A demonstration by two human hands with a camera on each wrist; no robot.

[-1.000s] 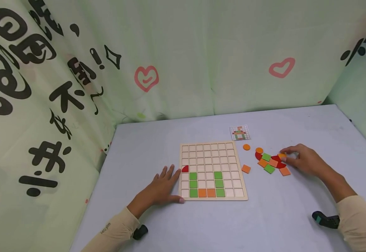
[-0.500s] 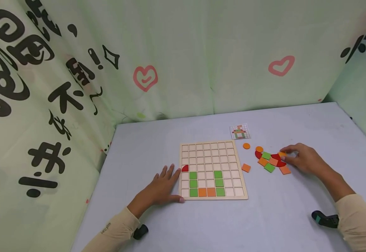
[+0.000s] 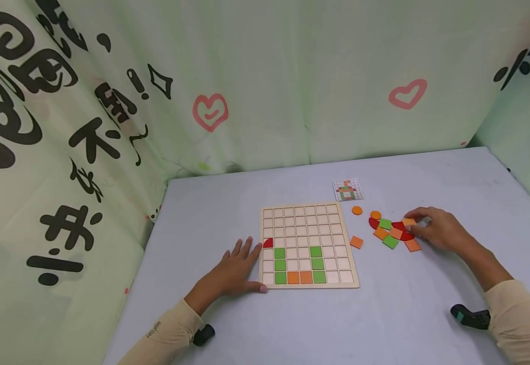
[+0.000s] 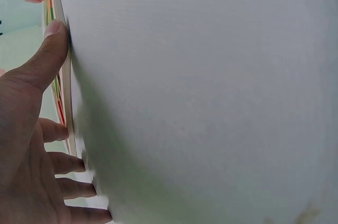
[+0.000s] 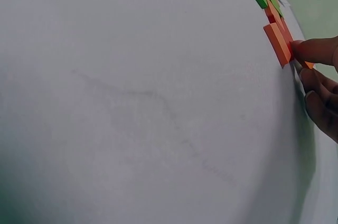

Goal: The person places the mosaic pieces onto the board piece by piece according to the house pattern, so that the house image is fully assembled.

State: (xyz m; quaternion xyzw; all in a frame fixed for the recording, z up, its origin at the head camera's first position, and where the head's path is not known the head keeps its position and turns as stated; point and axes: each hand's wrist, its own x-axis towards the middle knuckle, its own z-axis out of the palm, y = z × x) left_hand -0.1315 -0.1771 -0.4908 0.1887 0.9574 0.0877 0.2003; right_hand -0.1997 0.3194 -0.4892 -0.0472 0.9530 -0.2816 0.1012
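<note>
Head view: left hand (image 3: 235,271) spread wide, fingertips at the left edge of the grid board (image 3: 303,242), thumb at the near corner; board flat on the table (image 3: 301,329), green tiles (image 3: 280,265) seated in cells. Right hand (image 3: 435,229) narrowed, pinching an orange tile (image 3: 409,221) at the right end of a loose tile heap (image 3: 395,233). Likeliest trouble: adjoining red pieces (image 3: 397,226) dragged or scattered, from lying against or under the pinched tile (which, cannot tell). Left wrist view: thumb against board's side, fingers splayed beyond; any uneven push apt to skew board and jolt seated tiles out of line. Right wrist view: pinched tile mostly hidden by fingers; grip depth impossible to judge. Slip possible from a shallow edge-hold, or two pieces lifted together.
</note>
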